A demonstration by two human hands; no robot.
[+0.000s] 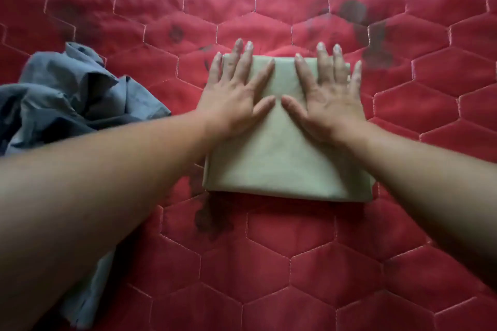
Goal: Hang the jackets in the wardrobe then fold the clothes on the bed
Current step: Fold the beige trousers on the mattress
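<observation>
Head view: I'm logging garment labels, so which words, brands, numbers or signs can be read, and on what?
None: no readable text shows on the folded beige garment under the left hand and right hand, the crumpled grey garment or the red quilted bedcover.

Crumpled grey garment [67, 97] leftward; bare quilt [295, 263] elsewhere.

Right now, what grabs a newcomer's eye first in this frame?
Dead centre, the left hand and right hand press flat, fingers spread, on the far half of a neatly folded pale green cloth. All around it runs the red bedspread quilted in hexagons, with dark blotches. At the left edge lies a crumpled blue-grey garment, unfolded.
</observation>
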